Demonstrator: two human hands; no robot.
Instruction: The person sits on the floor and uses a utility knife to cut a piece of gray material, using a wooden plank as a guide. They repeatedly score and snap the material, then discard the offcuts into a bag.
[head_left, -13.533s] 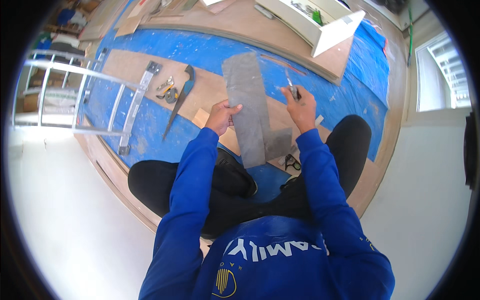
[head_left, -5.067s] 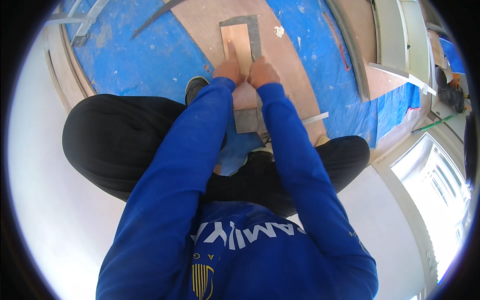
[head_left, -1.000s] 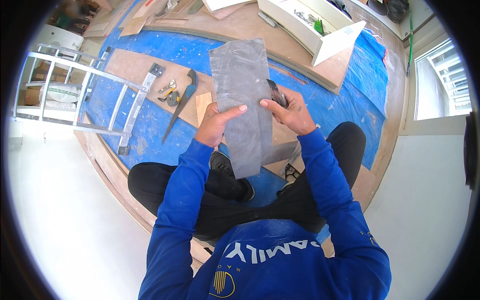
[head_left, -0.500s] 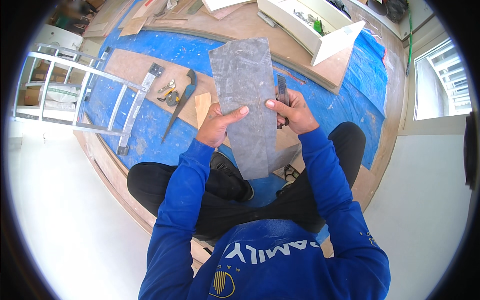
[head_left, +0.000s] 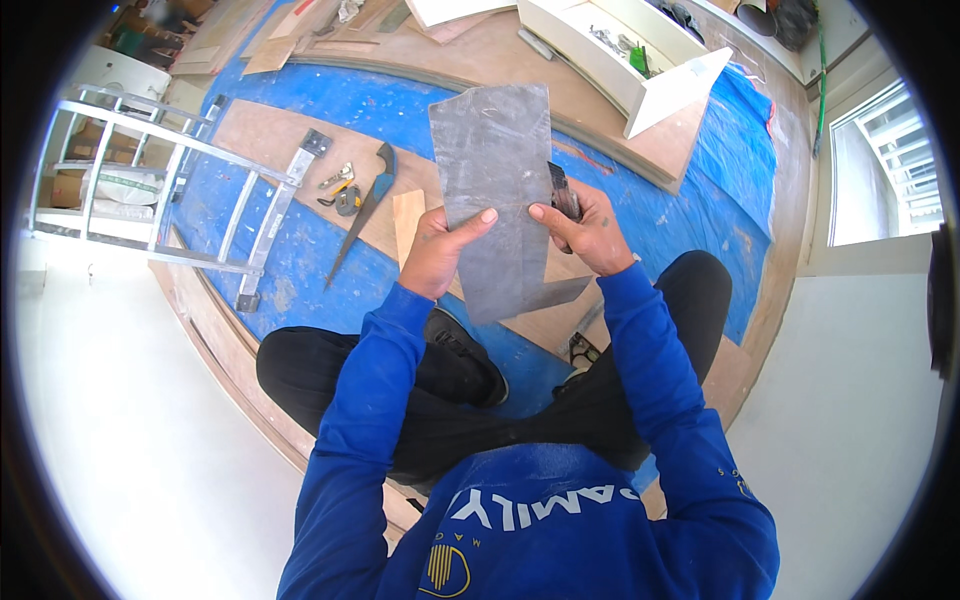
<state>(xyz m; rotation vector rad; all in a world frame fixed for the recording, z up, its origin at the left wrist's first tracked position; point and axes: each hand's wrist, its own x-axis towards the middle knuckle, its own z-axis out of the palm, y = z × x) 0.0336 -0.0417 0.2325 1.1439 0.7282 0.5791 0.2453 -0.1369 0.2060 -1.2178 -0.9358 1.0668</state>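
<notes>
and here's the grey sheet [head_left: 495,150], held up right in the middle of the view, tall and narrow, over the plywood strip [head_left: 270,140] on the floor! a grey flap [head_left: 557,292] pokes out at its five o'clock; can't tell from here if it's attached. the left hand [head_left: 436,250] is closed on the sheet's eight o'clock edge, thumb flat across the front. over at four, the right hand [head_left: 590,228] has its thumb at the opposite edge, fingers curled around a dark utility knife [head_left: 566,192]!

working outward: a pale wood offcut [head_left: 405,222] just beside the left hand, then at nine o'clock the handsaw [head_left: 375,195], with the tape measure [head_left: 347,202] just beyond it. farther along nine, an aluminium ladder [head_left: 265,240] over the blue tarp [head_left: 290,285]. a black shoe [head_left: 465,360] sits at six. and up at one o'clock, a white open box [head_left: 580,30] rests on stacked boards [head_left: 430,55]!
</notes>
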